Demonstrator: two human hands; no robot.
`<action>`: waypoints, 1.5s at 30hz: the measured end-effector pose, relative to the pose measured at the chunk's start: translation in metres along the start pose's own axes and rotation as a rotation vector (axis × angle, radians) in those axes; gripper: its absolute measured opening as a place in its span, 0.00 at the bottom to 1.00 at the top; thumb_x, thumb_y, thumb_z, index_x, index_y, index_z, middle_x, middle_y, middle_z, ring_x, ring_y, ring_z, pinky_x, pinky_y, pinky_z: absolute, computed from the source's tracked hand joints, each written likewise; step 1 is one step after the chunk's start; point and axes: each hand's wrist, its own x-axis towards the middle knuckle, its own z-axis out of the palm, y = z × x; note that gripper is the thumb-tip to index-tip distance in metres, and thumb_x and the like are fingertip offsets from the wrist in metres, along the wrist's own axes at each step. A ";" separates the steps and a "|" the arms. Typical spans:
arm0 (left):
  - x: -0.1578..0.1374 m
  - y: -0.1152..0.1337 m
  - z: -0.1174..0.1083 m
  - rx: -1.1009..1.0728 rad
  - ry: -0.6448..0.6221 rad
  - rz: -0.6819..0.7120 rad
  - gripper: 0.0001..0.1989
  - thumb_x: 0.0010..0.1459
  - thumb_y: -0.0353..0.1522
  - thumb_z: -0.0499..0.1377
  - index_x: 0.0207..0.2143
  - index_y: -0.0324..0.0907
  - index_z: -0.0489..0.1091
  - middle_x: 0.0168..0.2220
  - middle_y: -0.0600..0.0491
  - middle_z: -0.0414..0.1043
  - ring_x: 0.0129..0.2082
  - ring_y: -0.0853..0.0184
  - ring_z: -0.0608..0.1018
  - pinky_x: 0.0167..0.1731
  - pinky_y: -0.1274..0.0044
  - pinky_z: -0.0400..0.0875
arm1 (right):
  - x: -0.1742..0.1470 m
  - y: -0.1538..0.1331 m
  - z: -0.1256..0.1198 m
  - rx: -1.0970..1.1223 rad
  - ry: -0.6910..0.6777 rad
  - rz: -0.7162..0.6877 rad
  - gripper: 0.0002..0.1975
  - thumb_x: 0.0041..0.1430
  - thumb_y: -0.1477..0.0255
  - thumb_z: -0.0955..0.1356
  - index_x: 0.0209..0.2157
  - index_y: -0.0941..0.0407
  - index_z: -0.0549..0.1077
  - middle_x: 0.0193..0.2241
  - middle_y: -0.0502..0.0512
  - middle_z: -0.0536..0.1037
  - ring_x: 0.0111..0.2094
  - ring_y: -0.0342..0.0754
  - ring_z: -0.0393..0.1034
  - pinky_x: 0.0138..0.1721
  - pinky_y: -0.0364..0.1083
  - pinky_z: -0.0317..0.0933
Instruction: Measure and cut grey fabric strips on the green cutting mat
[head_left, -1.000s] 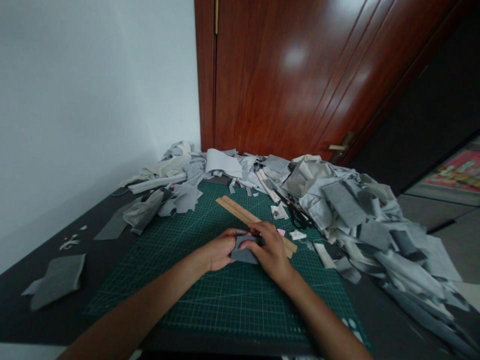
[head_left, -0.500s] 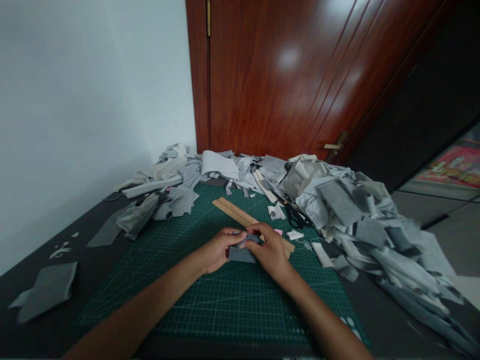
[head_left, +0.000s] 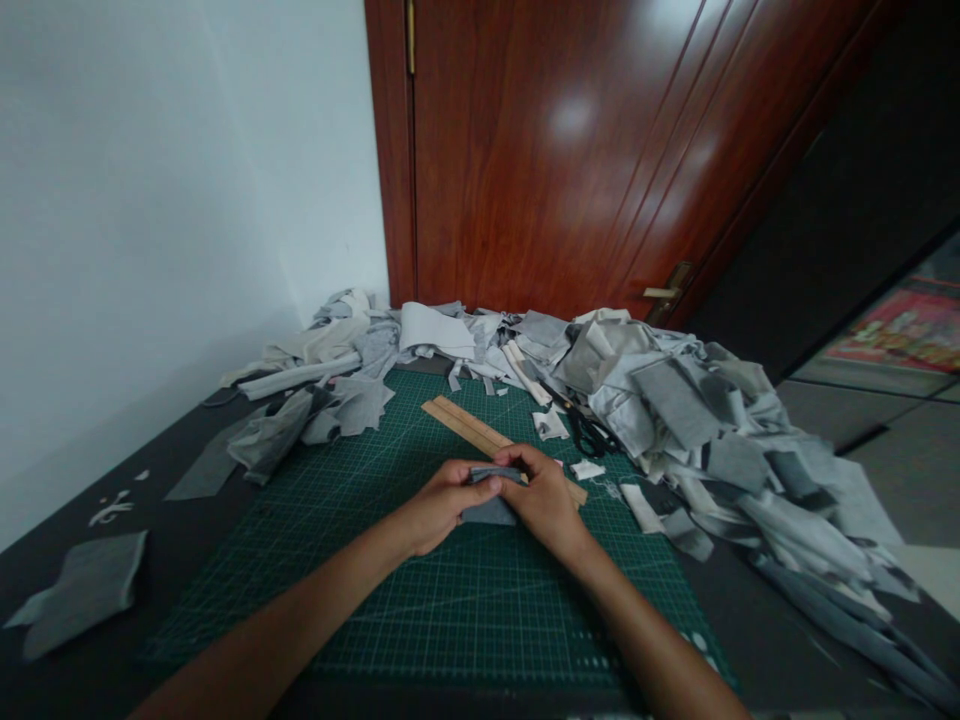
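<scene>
A small piece of grey fabric is pinched between both hands above the cutting mat. My left hand grips its left side, thumb on the near face. On the right side, my right hand holds it with thumb and fingers closed. The fabric's upper edge is folded over, and its lower part hangs flat below the thumbs. Just behind the hands, a wooden ruler lies slantwise on the green cutting mat, partly hidden by my right hand.
Scissors with black handles lie right of the ruler. A large heap of fabric scraps covers the right side and back. More grey scraps lie at left, with a folded grey piece near the left edge. A wooden door stands behind.
The fingers have shifted on the grey fabric, and its top edge now shows as a raised fold between them. The left thumb has moved lower. The view has shifted slightly.
</scene>
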 end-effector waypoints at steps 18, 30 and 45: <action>0.001 0.003 0.005 -0.051 0.061 0.170 0.23 0.51 0.46 0.73 0.41 0.36 0.82 0.39 0.43 0.82 0.38 0.60 0.80 0.42 0.74 0.71 | -0.002 -0.003 0.003 0.146 0.167 -0.086 0.10 0.57 0.63 0.76 0.36 0.52 0.75 0.37 0.54 0.82 0.39 0.52 0.78 0.42 0.50 0.73; 0.003 0.001 0.002 0.003 0.101 0.190 0.23 0.49 0.44 0.74 0.42 0.37 0.83 0.38 0.44 0.83 0.37 0.60 0.80 0.42 0.72 0.72 | -0.002 -0.007 -0.002 0.088 0.144 -0.088 0.03 0.60 0.68 0.74 0.34 0.52 0.78 0.35 0.52 0.85 0.39 0.52 0.80 0.43 0.50 0.71; 0.007 -0.004 -0.005 0.056 0.138 0.193 0.23 0.50 0.44 0.74 0.42 0.36 0.82 0.39 0.45 0.83 0.37 0.62 0.81 0.42 0.73 0.73 | -0.002 -0.010 -0.006 0.016 0.065 -0.079 0.06 0.65 0.68 0.70 0.33 0.52 0.78 0.33 0.51 0.84 0.36 0.50 0.77 0.40 0.47 0.67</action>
